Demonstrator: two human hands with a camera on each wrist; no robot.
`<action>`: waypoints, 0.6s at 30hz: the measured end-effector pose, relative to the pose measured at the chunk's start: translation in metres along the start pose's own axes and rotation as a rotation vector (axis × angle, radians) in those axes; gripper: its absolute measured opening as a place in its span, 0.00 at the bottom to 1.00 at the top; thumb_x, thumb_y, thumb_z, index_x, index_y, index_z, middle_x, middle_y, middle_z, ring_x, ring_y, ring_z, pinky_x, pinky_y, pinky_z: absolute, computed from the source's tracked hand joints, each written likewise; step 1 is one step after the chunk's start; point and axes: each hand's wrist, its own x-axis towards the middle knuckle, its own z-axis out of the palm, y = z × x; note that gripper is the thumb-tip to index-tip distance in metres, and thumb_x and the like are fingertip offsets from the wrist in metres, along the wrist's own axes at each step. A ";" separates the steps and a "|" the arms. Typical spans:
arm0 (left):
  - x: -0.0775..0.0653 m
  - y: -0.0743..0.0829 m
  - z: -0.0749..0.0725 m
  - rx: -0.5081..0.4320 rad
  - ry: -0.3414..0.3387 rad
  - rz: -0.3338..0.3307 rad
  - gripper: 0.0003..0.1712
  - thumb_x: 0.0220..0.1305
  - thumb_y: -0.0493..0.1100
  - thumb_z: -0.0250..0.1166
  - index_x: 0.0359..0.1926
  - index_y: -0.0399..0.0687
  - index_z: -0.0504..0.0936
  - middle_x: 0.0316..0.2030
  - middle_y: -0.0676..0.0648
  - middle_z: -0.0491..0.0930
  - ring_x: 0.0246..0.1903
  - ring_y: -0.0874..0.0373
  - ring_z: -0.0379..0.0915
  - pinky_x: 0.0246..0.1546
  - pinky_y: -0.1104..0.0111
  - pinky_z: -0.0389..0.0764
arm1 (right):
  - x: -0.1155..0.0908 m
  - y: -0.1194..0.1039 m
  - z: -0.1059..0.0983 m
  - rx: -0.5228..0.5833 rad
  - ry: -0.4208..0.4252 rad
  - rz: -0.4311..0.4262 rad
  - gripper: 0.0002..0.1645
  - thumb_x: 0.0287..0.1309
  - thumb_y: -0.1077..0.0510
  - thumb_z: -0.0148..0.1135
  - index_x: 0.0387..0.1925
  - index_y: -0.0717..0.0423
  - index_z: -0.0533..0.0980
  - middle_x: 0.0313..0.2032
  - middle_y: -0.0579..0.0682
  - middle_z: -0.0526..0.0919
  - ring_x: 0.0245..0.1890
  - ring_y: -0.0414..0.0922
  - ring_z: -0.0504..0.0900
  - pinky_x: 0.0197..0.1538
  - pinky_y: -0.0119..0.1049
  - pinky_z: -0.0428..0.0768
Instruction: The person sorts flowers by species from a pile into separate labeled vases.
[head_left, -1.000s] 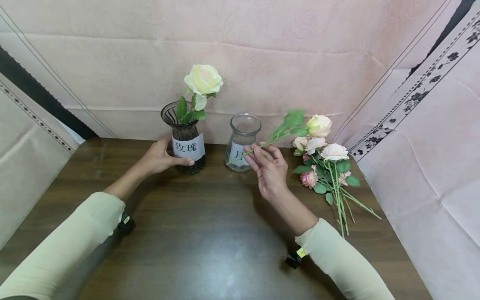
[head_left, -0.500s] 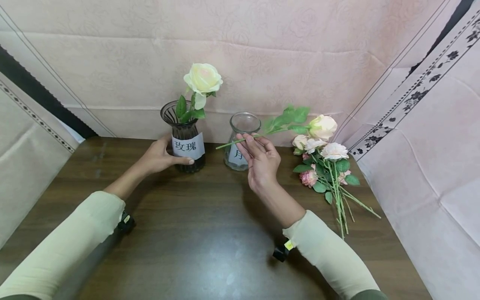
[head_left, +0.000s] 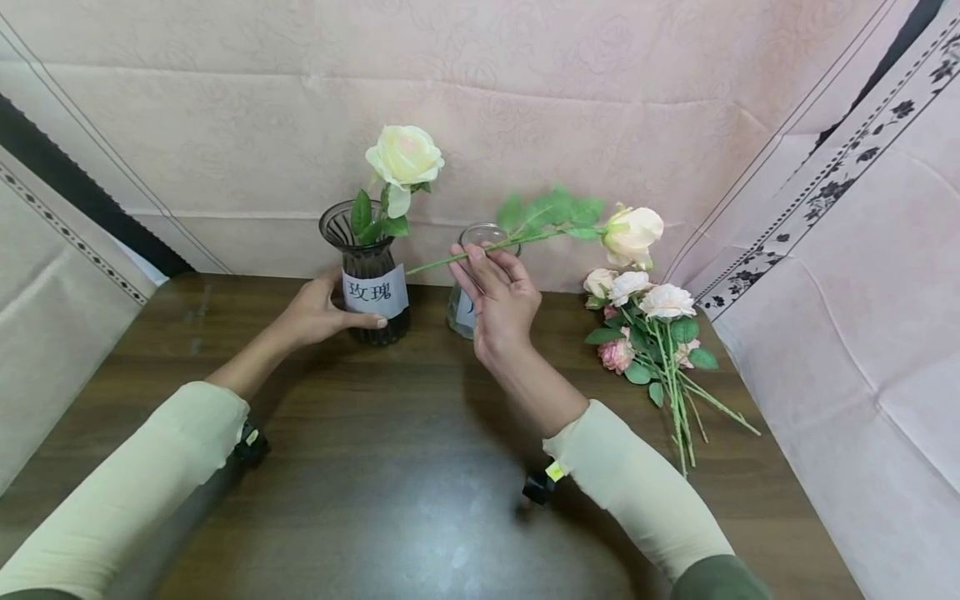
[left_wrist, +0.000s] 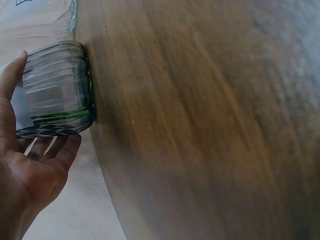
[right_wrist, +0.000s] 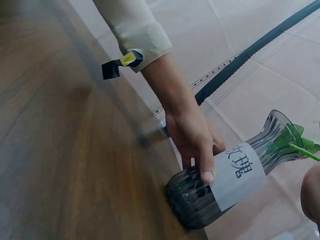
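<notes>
At the back of the table, my left hand (head_left: 318, 315) grips the lower body of a dark ribbed glass vase (head_left: 367, 265), thumb across the front below its white label. One cream rose (head_left: 406, 157) with green leaves stands in this vase. My right hand (head_left: 504, 310) pinches the green stem of a second cream rose (head_left: 632, 237), held nearly level with its bloom to the right. The stem's cut end points left, close to the vase's upper side. Behind the right hand stands a clear glass jar (head_left: 461, 320), partly hidden. In the left wrist view the vase base (left_wrist: 57, 85) rests on the wood.
To the right lies a pile of flowers (head_left: 667, 302), white, peach and pink, their stems pointing toward the front. The brown wooden table (head_left: 360, 467) ends at a pale cloth backdrop (head_left: 525, 125), with cloth at both sides too.
My right hand has moved left and slightly up with the cream rose, bringing the stem's end from the clear jar toward the dark vase. The left hand stays on the vase.
</notes>
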 end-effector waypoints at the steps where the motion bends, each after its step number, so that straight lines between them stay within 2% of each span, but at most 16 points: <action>1: 0.000 0.000 0.000 -0.003 -0.001 0.001 0.57 0.59 0.68 0.87 0.79 0.49 0.71 0.67 0.42 0.84 0.66 0.42 0.82 0.65 0.46 0.82 | 0.001 0.000 0.002 -0.002 -0.005 -0.001 0.09 0.75 0.73 0.68 0.40 0.58 0.84 0.37 0.53 0.96 0.44 0.50 0.98 0.58 0.47 0.93; 6: 0.000 0.000 0.000 -0.007 -0.003 0.001 0.57 0.59 0.67 0.87 0.79 0.49 0.71 0.67 0.42 0.84 0.66 0.42 0.82 0.65 0.45 0.82 | 0.004 0.002 0.015 -0.001 -0.021 0.001 0.08 0.76 0.71 0.68 0.40 0.57 0.83 0.39 0.52 0.96 0.44 0.48 0.98 0.60 0.47 0.92; 13: 0.000 0.000 -0.001 -0.008 -0.007 0.006 0.56 0.60 0.66 0.87 0.79 0.49 0.71 0.68 0.41 0.83 0.67 0.41 0.81 0.66 0.43 0.82 | 0.010 0.005 0.034 0.022 -0.018 -0.020 0.09 0.75 0.72 0.69 0.40 0.56 0.84 0.37 0.51 0.95 0.43 0.47 0.97 0.65 0.54 0.89; 18: 0.001 0.000 0.001 -0.005 -0.007 0.002 0.57 0.59 0.67 0.87 0.79 0.48 0.71 0.68 0.41 0.83 0.68 0.41 0.81 0.67 0.43 0.83 | 0.013 0.012 0.044 0.024 -0.006 -0.034 0.09 0.75 0.72 0.69 0.40 0.56 0.83 0.37 0.51 0.95 0.43 0.48 0.97 0.63 0.51 0.91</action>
